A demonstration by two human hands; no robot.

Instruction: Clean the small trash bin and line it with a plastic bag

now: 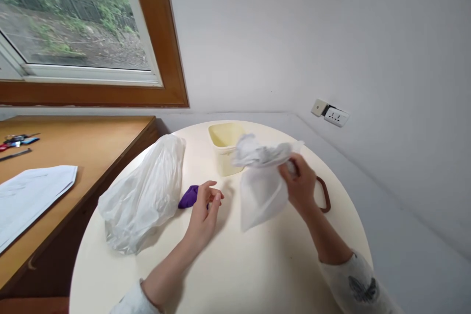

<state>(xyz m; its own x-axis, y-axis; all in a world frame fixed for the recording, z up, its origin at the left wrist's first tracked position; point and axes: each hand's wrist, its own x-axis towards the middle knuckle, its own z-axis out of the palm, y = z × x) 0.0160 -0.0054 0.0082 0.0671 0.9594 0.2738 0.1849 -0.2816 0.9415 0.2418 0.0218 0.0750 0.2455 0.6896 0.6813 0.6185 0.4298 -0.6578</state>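
My right hand (300, 181) is closed on the gathered upper part of a thin white see-through bag (263, 196). The bag hangs down over the table, its bunched top overlapping the right side of a pale yellow plastic bin (225, 157). My left hand (208, 203) is empty, with loosely bent fingers held apart. Just behind it lies a small purple cloth (188, 197), partly hidden by the hand. A large crumpled white plastic bag (147, 196) rests to the left of the cloth.
A brown rounded loop (326, 196) lies by my right wrist, partly covered. The round cream table (235, 274) stands against the wall. On the left, a wooden desk (99, 132) holds papers (33, 196) and small tools (18, 141). A socket (336, 116) is on the wall.
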